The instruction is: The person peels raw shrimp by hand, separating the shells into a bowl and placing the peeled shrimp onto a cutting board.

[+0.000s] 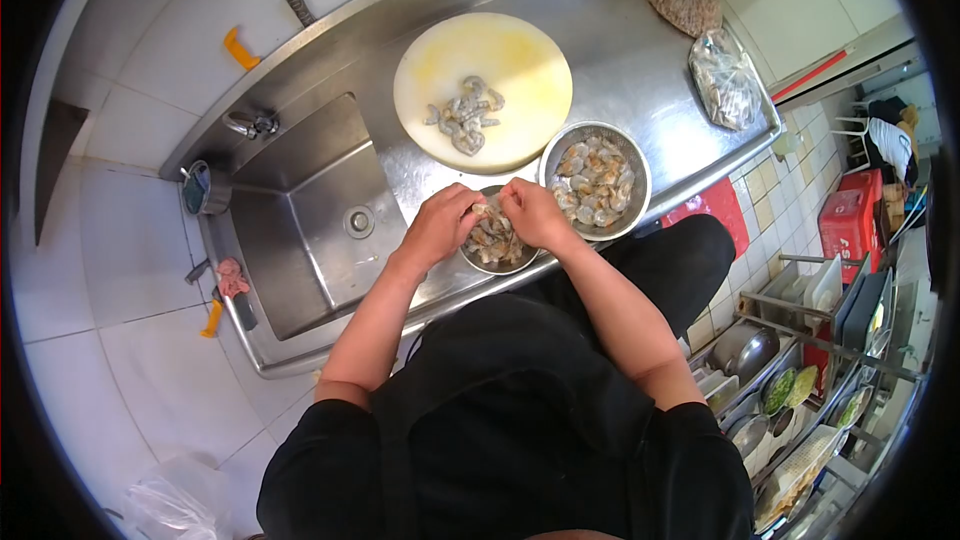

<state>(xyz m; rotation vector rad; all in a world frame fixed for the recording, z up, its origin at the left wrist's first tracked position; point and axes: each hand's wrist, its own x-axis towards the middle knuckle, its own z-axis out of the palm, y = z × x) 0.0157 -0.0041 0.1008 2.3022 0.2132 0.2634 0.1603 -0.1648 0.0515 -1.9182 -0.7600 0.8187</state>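
Observation:
Both hands are over a small metal bowl [512, 268] of shrimp shells [490, 246] at the sink counter's front edge. My left hand [440, 225] is closed at its left side, fingertips pinching what looks like a shrimp [483, 209]. My right hand [537, 216] is closed in a pinch at the bowl's right side; what its fingertips hold is hidden. Right of it stands a larger metal bowl [646, 186] full of shrimp in their shells [596, 180]. Peeled grey shrimp [466, 118] lie in a pile on a round white cutting board [535, 65].
A steel sink basin [310, 250] with a faucet [250, 124] is at left. Bagged food [724, 80] lies at the counter's right end. A yellow-handled tool [240, 48] is behind the rim. A red stool [722, 208] and a dish rack [800, 340] stand right.

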